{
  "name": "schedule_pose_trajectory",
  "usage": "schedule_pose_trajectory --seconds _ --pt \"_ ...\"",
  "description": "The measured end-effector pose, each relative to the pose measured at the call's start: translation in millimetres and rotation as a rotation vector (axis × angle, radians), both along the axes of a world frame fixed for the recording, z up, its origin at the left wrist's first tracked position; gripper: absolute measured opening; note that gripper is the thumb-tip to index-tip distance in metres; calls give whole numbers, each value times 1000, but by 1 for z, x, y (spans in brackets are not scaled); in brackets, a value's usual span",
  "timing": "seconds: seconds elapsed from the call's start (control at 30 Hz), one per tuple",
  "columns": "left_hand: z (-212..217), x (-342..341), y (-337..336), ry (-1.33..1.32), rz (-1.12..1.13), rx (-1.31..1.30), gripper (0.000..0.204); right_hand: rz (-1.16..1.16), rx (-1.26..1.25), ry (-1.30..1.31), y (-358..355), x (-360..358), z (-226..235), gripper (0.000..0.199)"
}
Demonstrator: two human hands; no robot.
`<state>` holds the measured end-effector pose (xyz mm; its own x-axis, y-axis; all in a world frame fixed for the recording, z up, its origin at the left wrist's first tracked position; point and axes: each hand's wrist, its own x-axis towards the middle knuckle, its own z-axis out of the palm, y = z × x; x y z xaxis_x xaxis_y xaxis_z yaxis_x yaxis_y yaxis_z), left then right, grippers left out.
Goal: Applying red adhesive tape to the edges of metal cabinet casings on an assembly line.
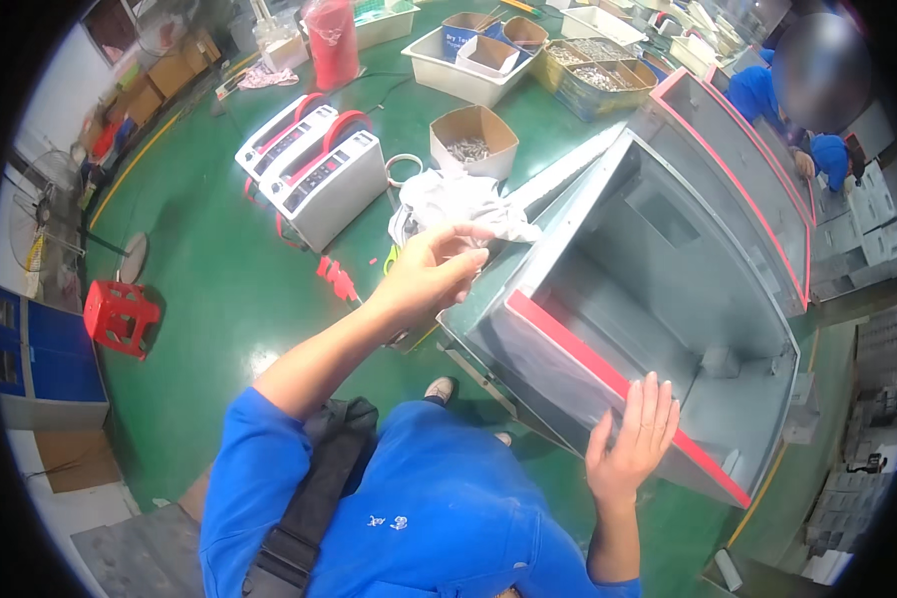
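Observation:
A large grey metal cabinet (658, 274), its open side facing up, stands in front of me to the right. Along its near edge runs a red strip (571, 346). My right hand (633, 439) rests on that edge over the strip, fingers stretched out. To the left of the cabinet, my left hand (431, 274) is raised with its fingers curled and the thumb close to the index finger. Whether something small is between them I cannot make out. A crumpled white cloth (458, 199) lies just beyond this hand.
Two white machines with red hoses (331, 189) stand on the green floor at left. A box of small metal parts (473, 149) is farther ahead. More red-edged cabinets (733, 159) stand beyond mine, near people in blue (752, 95). A red stool (122, 317) is far left.

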<state>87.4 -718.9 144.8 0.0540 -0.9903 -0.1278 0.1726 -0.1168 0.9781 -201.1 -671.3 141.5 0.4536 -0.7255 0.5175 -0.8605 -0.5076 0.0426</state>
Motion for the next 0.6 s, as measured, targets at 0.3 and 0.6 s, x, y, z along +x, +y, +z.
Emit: schedule_pose_trajectory --seconds 0.3,0.6 --pt "-31 26 0 16 -30 6 24 151 -2 -46 -20 98 -1 38" --pt "-32 15 0 16 -117 -94 20 181 -5 -160 -28 134 2 37"
